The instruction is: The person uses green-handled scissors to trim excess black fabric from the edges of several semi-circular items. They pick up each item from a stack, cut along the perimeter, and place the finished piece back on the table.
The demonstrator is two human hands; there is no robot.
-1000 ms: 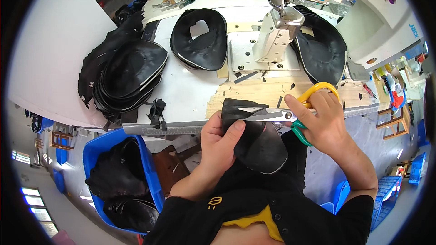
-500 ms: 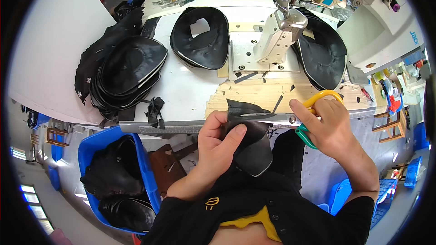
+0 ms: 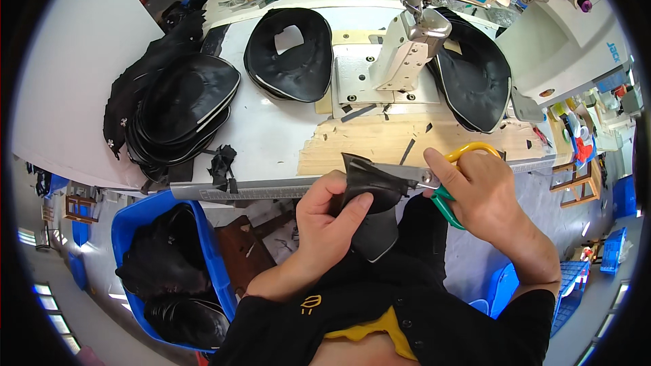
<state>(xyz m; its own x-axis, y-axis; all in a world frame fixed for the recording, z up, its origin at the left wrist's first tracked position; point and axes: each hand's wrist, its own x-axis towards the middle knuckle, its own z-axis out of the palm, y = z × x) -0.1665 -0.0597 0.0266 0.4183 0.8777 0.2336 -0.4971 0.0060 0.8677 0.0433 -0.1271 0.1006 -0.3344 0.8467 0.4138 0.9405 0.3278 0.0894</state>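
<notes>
My left hand (image 3: 330,217) pinches a black leather piece (image 3: 374,230) between thumb and fingers, just in front of the table edge. The piece is bent, with its lower part hanging over my lap. In my right hand (image 3: 485,193) is a pair of scissors (image 3: 424,177) with one yellow and one green handle. Their blades point left and lie at the upper edge of the leather, close to my left fingertips. Part of the blades is hidden by the leather, so I cannot tell how far apart they are.
A post-bed sewing machine (image 3: 407,54) stands at the back right. Black leather pieces lie stacked at left (image 3: 186,105), middle (image 3: 291,57) and right (image 3: 475,81). Scraps litter the wooden board (image 3: 366,139). A blue bin (image 3: 220,257) with more pieces stands at lower left.
The leather's upper flap has turned and folded narrower against the blades. Both hands stay at nearly the same place; the whole view has shifted slightly.
</notes>
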